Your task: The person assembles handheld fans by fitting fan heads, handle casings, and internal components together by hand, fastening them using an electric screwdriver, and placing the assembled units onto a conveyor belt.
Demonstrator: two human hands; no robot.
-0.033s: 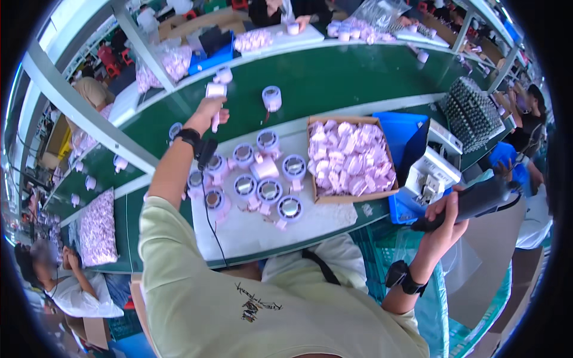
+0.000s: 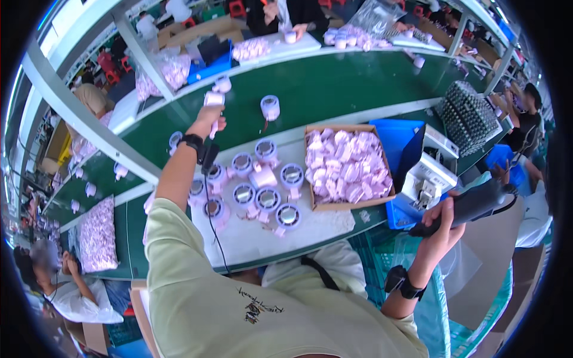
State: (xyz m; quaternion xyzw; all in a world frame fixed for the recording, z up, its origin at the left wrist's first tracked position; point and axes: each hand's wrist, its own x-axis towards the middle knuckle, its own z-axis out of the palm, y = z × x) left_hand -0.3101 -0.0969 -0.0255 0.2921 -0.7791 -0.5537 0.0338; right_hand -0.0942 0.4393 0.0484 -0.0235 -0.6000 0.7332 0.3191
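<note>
My left hand [image 2: 209, 117] reaches out over the green conveyor belt [image 2: 334, 83]. Its fingers are closed around a lilac round-headed unit with a handle [image 2: 213, 99], beside another lilac unit [image 2: 222, 84]. My right hand [image 2: 443, 219] is wrapped around a dark grey electric screwdriver [image 2: 477, 200], held out to the right above the bins. Between my arms, on a white work mat [image 2: 310, 235], stand several lilac units with shiny round faces [image 2: 268, 199]. A paler lilac cylinder [image 2: 262, 176] lies among them.
A cardboard box [image 2: 352, 206] full of lilac plastic parts stands right of the units, beside a blue bin [image 2: 388, 132]. One lilac unit [image 2: 270, 108] rests on the belt. A slanted grey post [image 2: 89, 113] rises at left. Across the belt a person's hand [image 2: 298, 31] works on a lilac part.
The view has tilted slightly, so most things sit a little lower in it. Both my hands keep their hold. Across the belt, the other person's raised hand now shows an orange-red item.
</note>
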